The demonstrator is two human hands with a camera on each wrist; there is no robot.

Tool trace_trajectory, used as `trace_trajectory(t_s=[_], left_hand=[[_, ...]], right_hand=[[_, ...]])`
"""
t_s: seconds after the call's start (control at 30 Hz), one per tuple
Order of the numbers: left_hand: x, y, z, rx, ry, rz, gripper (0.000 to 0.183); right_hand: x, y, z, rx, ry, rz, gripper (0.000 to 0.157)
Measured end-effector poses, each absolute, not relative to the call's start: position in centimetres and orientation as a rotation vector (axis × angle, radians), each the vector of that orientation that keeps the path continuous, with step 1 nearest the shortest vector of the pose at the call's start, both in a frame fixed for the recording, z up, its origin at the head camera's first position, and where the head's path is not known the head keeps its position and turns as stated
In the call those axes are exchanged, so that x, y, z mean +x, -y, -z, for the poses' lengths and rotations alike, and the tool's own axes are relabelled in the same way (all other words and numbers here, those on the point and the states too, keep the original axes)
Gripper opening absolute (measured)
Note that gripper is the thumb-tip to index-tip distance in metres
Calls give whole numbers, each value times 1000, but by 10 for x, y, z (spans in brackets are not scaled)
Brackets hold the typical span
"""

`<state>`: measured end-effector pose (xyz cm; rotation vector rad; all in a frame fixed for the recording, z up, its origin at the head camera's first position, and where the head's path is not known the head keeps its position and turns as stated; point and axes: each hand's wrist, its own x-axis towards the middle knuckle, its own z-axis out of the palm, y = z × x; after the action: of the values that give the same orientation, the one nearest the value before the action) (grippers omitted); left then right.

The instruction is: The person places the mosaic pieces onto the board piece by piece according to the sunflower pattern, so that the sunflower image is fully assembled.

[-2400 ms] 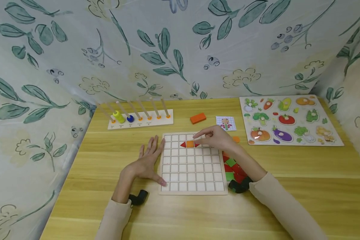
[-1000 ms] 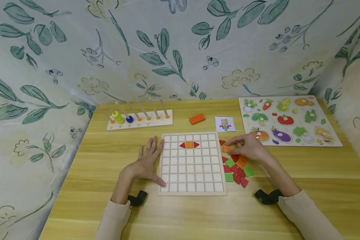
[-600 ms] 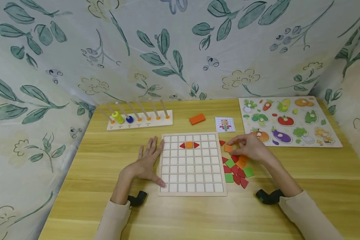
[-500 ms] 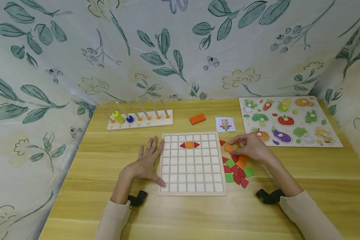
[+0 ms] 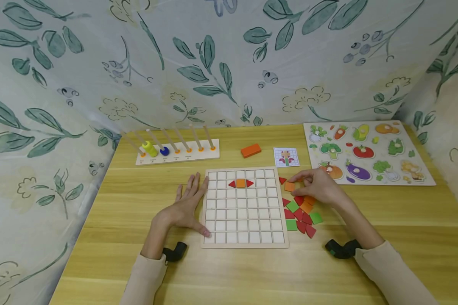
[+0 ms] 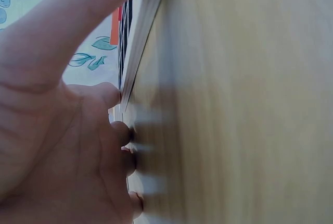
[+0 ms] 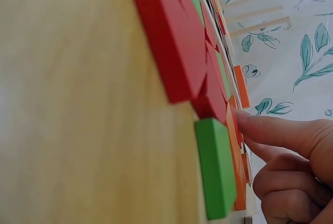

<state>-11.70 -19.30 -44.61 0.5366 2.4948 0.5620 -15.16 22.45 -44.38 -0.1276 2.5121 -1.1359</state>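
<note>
My left hand [image 5: 183, 208] lies with fingers spread along the left edge of a wooden grid board [image 5: 285, 241], thumb on its lower left corner. In the left wrist view the thumb reaches over the board's side [image 6: 148, 26]. On the grid, an orange square [image 5: 240, 183] sits between two red triangles [image 5: 232, 184]. Right of the board, my right hand [image 5: 318, 185] pinches an orange square tile [image 5: 289, 187] between thumb and index finger, low by the table. Beneath it spreads a pile of red, orange and green tiles [image 5: 298, 215]. The right wrist view shows a green tile [image 7: 215, 169] near the curled fingers.
A pattern card [image 5: 286, 157] and an orange block [image 5: 251, 151] lie behind the board. A peg stand [image 5: 179, 157] with yellow and blue beads stands back left. A vegetable puzzle board [image 5: 370, 153] is at the back right, close behind the right hand.
My right hand has let go of the right red triangle on the grid and moved right to the pile, taking hold of an orange tile. The left hand has stayed in place.
</note>
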Motion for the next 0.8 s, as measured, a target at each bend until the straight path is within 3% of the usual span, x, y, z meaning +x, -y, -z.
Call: trace_trajectory(t_s=[0.5, 0.8], left_hand=[[-115, 190, 445, 529, -2514, -544, 159], [-115, 190, 443, 532, -2507, -542, 158]], right_hand=[[-151, -218, 439, -168, -2556, 1130, 37], [-151, -182, 434, -250, -2430, 1239, 28]])
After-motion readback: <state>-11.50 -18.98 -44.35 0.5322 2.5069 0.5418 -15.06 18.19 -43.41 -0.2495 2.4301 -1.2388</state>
